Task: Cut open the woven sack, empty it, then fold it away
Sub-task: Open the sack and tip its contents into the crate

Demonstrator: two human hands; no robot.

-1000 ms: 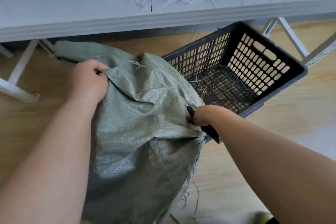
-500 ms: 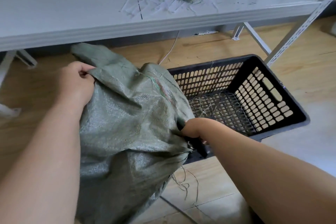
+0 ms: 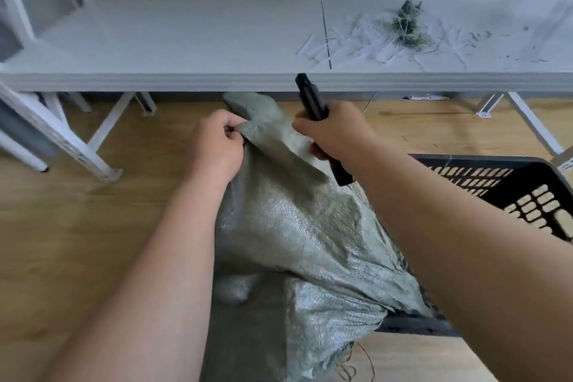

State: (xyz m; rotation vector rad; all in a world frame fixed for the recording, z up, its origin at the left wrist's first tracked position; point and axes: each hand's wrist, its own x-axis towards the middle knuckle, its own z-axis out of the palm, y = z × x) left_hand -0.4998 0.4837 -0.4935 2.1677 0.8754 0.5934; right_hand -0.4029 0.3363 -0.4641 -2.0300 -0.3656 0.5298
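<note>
The grey-green woven sack [image 3: 310, 226] stands crumpled on the wooden floor between my arms, and its lower right drapes over the near corner of a black slotted crate [image 3: 527, 177]. My left hand [image 3: 214, 146] pinches the sack's top edge. At the same edge, just to the right, my right hand [image 3: 335, 133] grips a long black tool [image 3: 310, 96]. One end of the tool points up toward the table edge, while the other end pokes out below my fist against the sack. What the sack holds is hidden.
A white table [image 3: 186, 40] spans the view just beyond the sack, with white strips and a clump of dried plant bits [image 3: 406, 25] on its right part. White metal legs [image 3: 77, 149] stand at left and right. Loose fibres lie on the floor by the sack's bottom.
My right hand has left the sack's side near the crate and risen to the top edge, now gripping a black tool. My left hand keeps its hold. The view has swung left.
</note>
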